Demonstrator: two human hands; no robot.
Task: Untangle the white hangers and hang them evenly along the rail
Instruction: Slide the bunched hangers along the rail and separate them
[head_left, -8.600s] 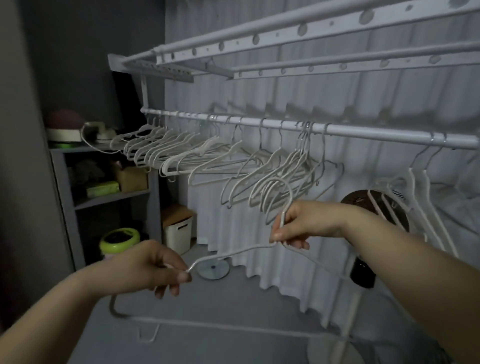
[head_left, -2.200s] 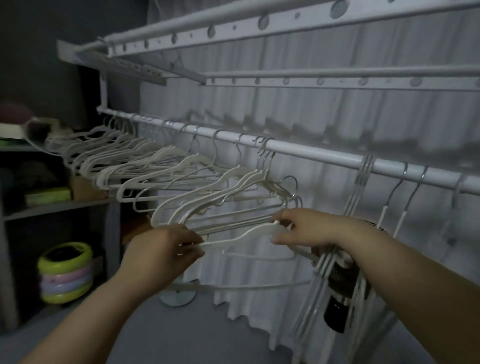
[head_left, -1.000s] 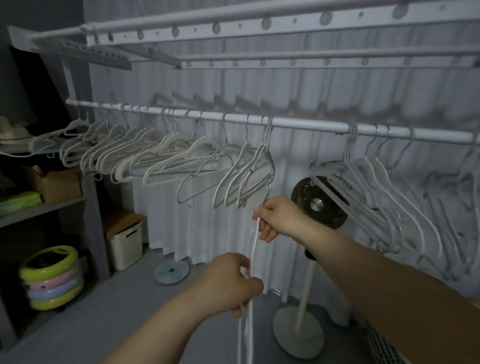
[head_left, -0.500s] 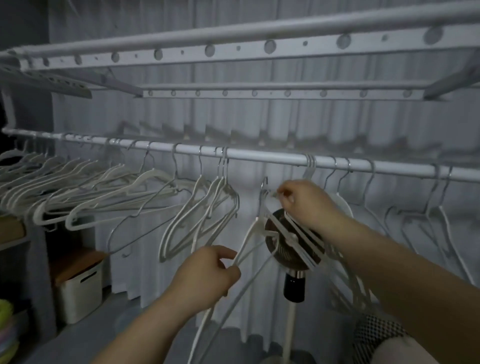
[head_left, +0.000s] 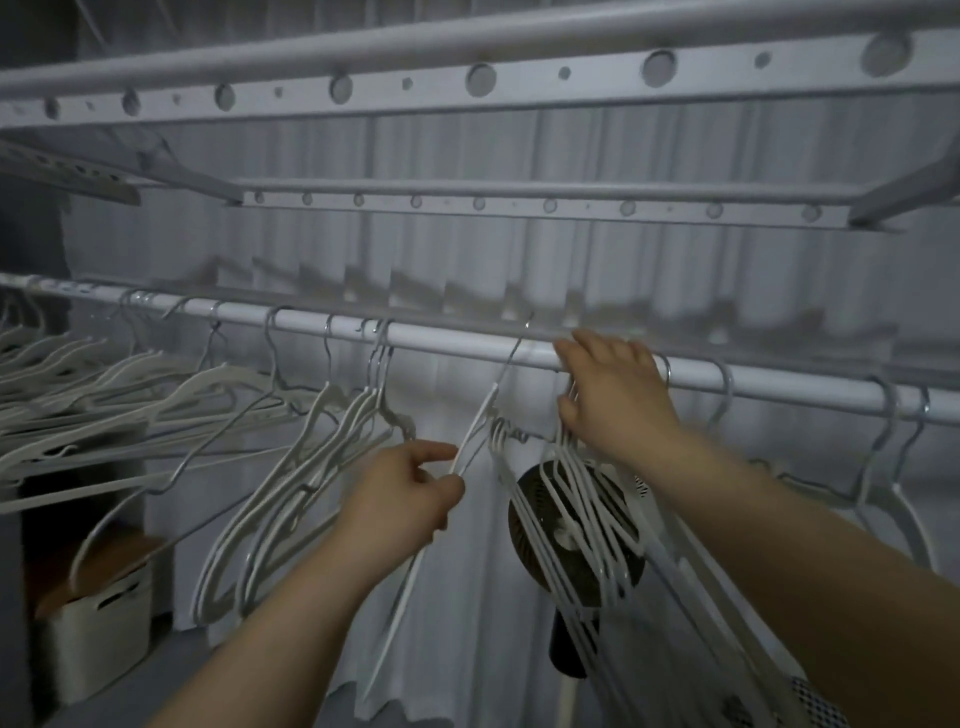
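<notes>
A white rail (head_left: 447, 340) runs across the view with white hangers along it. My left hand (head_left: 402, 493) pinches the shoulder of one white hanger (head_left: 475, 436), whose metal hook reaches up over the rail at the middle. My right hand (head_left: 610, 389) is raised to the rail just right of that hook, fingers against the bar and over the hooks of a bunched cluster of hangers (head_left: 576, 499) hanging below it. Whether it grips them is hidden. Another tight bunch (head_left: 311, 467) hangs left of my left hand, and spread hangers (head_left: 104, 395) fill the far left.
Two perforated white bars (head_left: 483, 83) of the drying rack sit above the rail. A dark fan (head_left: 576, 535) on a stand is behind the cluster. A white curtain (head_left: 467, 260) hangs behind. A white bin (head_left: 88, 618) stands low left. Two hangers (head_left: 893, 467) hang at the right.
The hanger went from dangling low between both hands up to the rail, its hook now over the bar. My right hand rose from the hook to the rail. The view moved closer and rightward.
</notes>
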